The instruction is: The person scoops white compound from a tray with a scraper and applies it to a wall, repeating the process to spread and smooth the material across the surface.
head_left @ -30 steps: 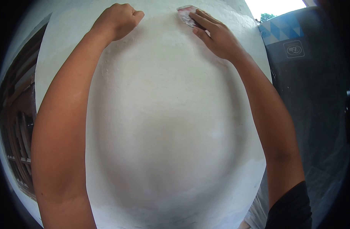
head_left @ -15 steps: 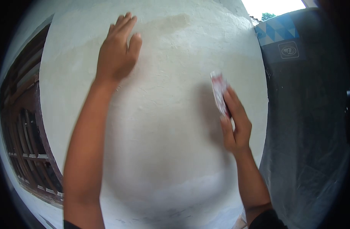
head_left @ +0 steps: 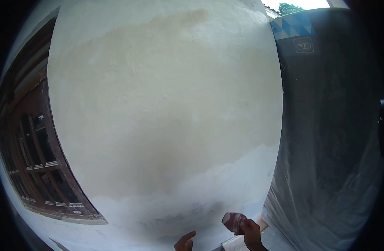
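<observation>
A painted wall (head_left: 167,104) fills the middle of the view, beige over most of it and whiter along the bottom. Low in front of it, my right hand (head_left: 252,235) pinches a reddish-brown piece of sandpaper (head_left: 233,222) smeared with white dust, thumb on the side facing me. To its left, at the bottom edge, my left hand (head_left: 185,241) shows only in part; its index finger and thumb are apart with nothing between them. Both forearms are mostly out of view.
On the left is a brown wooden window (head_left: 45,154) with slatted panes. A dark plastic sheet (head_left: 326,125) with a blue-patterned top hangs along the right side. Near the floor, a pale object (head_left: 235,243) lies below the right hand.
Both hands have dropped from high on the wall to the bottom edge. The sandpaper came down with the right hand and turned its broad face toward me. The view has shifted slightly.
</observation>
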Demonstrator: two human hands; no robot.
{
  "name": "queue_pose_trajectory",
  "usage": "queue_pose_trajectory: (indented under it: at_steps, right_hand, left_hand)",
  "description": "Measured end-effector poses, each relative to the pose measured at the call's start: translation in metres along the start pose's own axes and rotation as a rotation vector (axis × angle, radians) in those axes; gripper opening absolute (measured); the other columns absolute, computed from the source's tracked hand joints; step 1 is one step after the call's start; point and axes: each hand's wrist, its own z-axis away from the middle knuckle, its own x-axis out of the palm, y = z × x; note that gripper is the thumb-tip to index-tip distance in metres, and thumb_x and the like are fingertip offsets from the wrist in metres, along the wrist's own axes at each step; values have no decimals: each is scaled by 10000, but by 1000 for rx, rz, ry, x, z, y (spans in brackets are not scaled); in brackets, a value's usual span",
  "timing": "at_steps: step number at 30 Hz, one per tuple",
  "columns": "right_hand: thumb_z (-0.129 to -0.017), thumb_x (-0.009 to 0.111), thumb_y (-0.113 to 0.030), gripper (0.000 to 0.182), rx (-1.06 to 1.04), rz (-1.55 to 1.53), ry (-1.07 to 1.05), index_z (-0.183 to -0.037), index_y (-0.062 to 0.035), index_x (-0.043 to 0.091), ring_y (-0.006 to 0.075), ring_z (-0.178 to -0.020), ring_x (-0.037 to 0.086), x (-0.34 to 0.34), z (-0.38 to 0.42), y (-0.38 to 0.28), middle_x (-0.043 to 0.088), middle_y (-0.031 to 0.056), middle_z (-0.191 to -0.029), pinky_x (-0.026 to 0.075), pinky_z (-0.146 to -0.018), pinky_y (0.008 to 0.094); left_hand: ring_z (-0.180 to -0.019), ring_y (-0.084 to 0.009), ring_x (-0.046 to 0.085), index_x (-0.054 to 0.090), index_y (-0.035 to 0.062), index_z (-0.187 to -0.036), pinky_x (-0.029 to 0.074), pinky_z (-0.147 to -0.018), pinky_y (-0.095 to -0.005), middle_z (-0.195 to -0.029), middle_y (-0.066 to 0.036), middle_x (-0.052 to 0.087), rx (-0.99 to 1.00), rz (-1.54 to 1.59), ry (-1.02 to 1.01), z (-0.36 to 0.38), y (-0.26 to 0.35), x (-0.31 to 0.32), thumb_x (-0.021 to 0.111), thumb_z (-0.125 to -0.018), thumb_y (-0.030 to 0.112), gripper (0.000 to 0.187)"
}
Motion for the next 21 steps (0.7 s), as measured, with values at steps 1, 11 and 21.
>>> queue_pose_trajectory:
  at_steps: [1, 11, 21]
  right_hand:
    - [-978, 573, -97, 217, 124, -18, 24, -1129, 59, 587, 217, -889, 693, -8, 11, 19, 678, 132, -1023, 604, -774, 375]
    - [-921, 595, 1, 228, 244, -128, 87, -1142, 54, 593, 249, -909, 702, 39, 92, -2, 670, 137, -1051, 623, -759, 401]
    - [-914, 542, -1, 344, 230, -46, 107, -1252, 46, 576, 256, -923, 696, -14, 111, -11, 671, 139, -1101, 608, -690, 379]
  left_hand:
    - [-1167, -321, 624, 708, 11, -1181, 464, -1008, -458, -1208, -172, 690, -61, 13, 2, 15, -2, -7, 506, -998, 527, 584]
    - [-1130, -311, 641, 690, -56, -1160, 457, -1025, -431, -1166, -192, 702, -100, 22, 170, 63, 6, -75, 460, -1017, 418, 546]
    - [-1058, -319, 678, 683, -123, -1052, 514, -981, -407, -1092, -220, 709, -280, 90, 232, 104, 2, -65, 370, -1034, 361, 576]
